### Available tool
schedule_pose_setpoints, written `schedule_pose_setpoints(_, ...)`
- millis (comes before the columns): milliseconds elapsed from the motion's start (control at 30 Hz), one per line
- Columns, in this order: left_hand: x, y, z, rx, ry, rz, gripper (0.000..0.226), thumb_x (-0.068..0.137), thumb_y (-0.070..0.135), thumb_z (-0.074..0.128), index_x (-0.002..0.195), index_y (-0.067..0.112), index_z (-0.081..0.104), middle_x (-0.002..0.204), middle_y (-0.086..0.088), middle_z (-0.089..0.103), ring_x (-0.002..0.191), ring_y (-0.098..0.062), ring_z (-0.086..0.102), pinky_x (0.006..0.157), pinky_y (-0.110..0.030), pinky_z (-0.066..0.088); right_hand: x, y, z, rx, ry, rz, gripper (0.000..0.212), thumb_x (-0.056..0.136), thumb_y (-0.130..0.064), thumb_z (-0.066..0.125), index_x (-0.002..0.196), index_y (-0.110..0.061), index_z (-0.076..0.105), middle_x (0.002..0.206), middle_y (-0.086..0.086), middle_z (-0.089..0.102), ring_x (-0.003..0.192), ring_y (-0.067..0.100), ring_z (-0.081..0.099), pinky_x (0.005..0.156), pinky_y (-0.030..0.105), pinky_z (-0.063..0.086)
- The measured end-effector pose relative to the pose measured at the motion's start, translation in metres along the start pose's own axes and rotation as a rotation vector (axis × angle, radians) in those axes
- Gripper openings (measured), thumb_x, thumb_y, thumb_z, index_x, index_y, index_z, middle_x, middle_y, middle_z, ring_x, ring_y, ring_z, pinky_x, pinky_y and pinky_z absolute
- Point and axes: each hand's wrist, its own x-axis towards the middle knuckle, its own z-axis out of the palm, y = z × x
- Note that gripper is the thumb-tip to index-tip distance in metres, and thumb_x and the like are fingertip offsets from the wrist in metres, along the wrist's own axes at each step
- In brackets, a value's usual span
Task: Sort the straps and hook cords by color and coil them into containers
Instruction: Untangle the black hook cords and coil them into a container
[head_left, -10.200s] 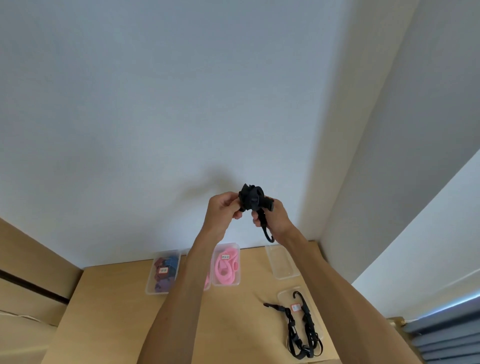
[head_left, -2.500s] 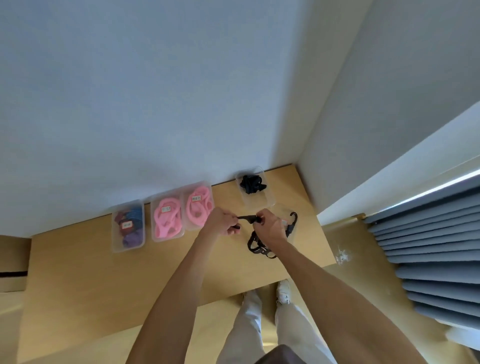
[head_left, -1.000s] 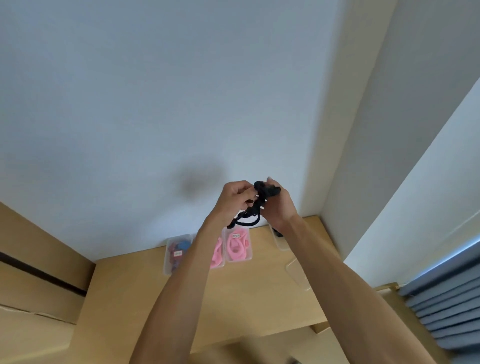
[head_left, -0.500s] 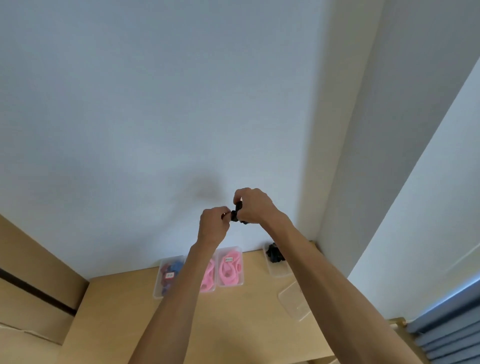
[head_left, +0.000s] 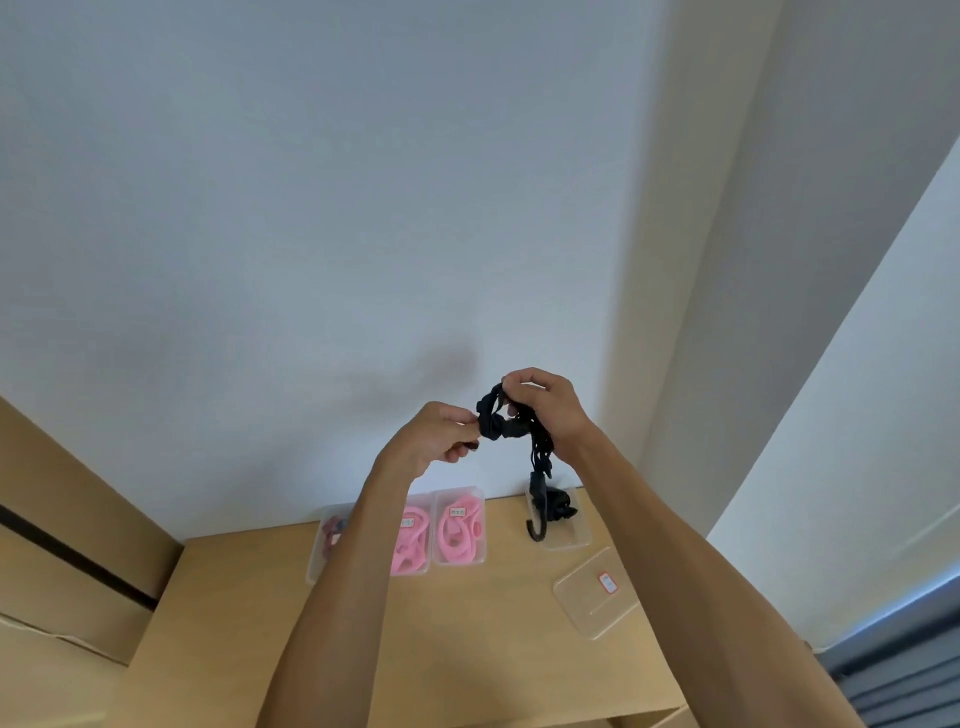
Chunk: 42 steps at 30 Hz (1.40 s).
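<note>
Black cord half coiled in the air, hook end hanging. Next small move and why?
Probably wind the dangling tail into the bundle. Both hands, left hand and right hand, hold the black hook cord above the table, but its hook end hangs loose over the container that already has black cord in it. Coil first, then place.
</note>
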Motion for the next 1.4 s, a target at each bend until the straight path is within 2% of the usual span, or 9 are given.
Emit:
schedule_pose_setpoints(267,-0.001,0.015,0.007,-0.221,0.174,0.125,0.013,0.09,-0.001,0.068,0.087,0.01,0.076,0.073,-0.008,0.073,0.061,-0.015,0.069,0.063,-0.022,0.057,-0.008,0.021,-0.001,0.194,-0.153,0.286,0.032,0.097,-0.029,0.052,0.113,-0.009,0.071,0.103,0.012,0.068,0.078,0.023,0.066,0.074,0.036,0.056)
schedule_pose_setpoints(400,0.008,0.01,0.011,-0.191,0.503,0.191,0.019,0.087,0.003,0.068,0.071,0.012,0.074,0.061,-0.006,0.07,0.055,-0.013,0.069,0.056,-0.022,0.056,-0.016,0.027,0.011,0.128,-0.215,0.366,0.038,0.097,-0.048,0.05,0.113,-0.017,0.064,0.093,0.013,0.064,0.07,0.025,0.059,0.071,0.039,0.054)
schedule_pose_setpoints(567,0.02,-0.012,0.012,0.275,0.751,0.272,0.021,0.086,0.001,0.062,0.065,-0.001,0.064,0.06,-0.014,0.063,0.052,-0.023,0.057,0.055,-0.037,0.044,-0.018,0.016,0.03,-0.408,-0.185,0.278,0.052,0.082,0.002,0.065,0.129,-0.009,0.046,0.088,0.015,0.055,0.057,0.022,0.056,0.048,0.029,0.042)
schedule_pose_setpoints(633,0.024,-0.022,0.015,0.549,0.712,0.303,0.022,0.087,0.002,0.06,0.065,0.001,0.062,0.061,-0.012,0.057,0.059,-0.026,0.049,0.055,-0.036,0.031,-0.016,0.006,0.035,-0.686,-0.178,0.239,0.065,0.079,0.005,0.064,0.136,-0.016,0.041,0.088,0.012,0.061,0.058,0.018,0.059,0.048,0.025,0.043)
schedule_pose_setpoints(800,0.025,-0.043,0.019,0.784,0.505,0.337,0.019,0.091,0.002,0.058,0.077,0.004,0.072,0.074,-0.015,0.062,0.071,-0.034,0.057,0.059,-0.031,0.026,-0.005,-0.018,0.038,-1.142,-0.063,-0.031,0.037,0.082,0.002,0.056,0.116,-0.011,0.064,0.114,0.012,0.064,0.088,0.026,0.061,0.07,0.031,0.052)
schedule_pose_setpoints(967,0.022,-0.038,0.015,0.503,0.312,0.419,0.024,0.085,-0.007,0.059,0.087,0.007,0.079,0.074,-0.004,0.072,0.066,-0.018,0.058,0.061,-0.022,0.041,0.002,-0.01,0.027,-0.771,0.034,-0.149,0.036,0.079,0.007,0.062,0.107,-0.012,0.075,0.109,0.002,0.069,0.096,0.016,0.063,0.077,0.014,0.05)
schedule_pose_setpoints(1100,0.015,-0.027,0.002,0.169,0.218,0.377,0.025,0.087,-0.007,0.061,0.086,0.012,0.078,0.054,0.013,0.059,0.052,-0.008,0.047,0.055,-0.018,0.038,0.003,0.002,0.0,-0.196,0.201,-0.072,0.029,0.078,0.005,0.073,0.1,-0.015,0.077,0.09,-0.005,0.074,0.072,0.01,0.067,0.072,0.028,0.05)
schedule_pose_setpoints(1233,0.012,-0.014,0.006,0.012,0.105,0.4,0.02,0.088,-0.011,0.057,0.083,0.001,0.072,0.053,0.003,0.05,0.055,-0.017,0.039,0.058,-0.028,0.037,0.004,0.023,-0.004,-0.13,0.171,-0.003,0.02,0.087,-0.005,0.069,0.094,-0.022,0.078,0.088,-0.004,0.077,0.074,0.012,0.068,0.07,0.031,0.047)
schedule_pose_setpoints(1400,0.024,-0.006,0.02,-0.02,0.421,0.319,0.025,0.088,-0.001,0.061,0.073,0.016,0.072,0.054,0.004,0.058,0.05,-0.012,0.045,0.055,-0.022,0.041,0.002,0.045,0.004,-0.168,0.262,-0.003,0.011,0.088,-0.005,0.067,0.081,-0.011,0.074,0.067,0.001,0.067,0.054,0.011,0.058,0.054,0.027,0.043)
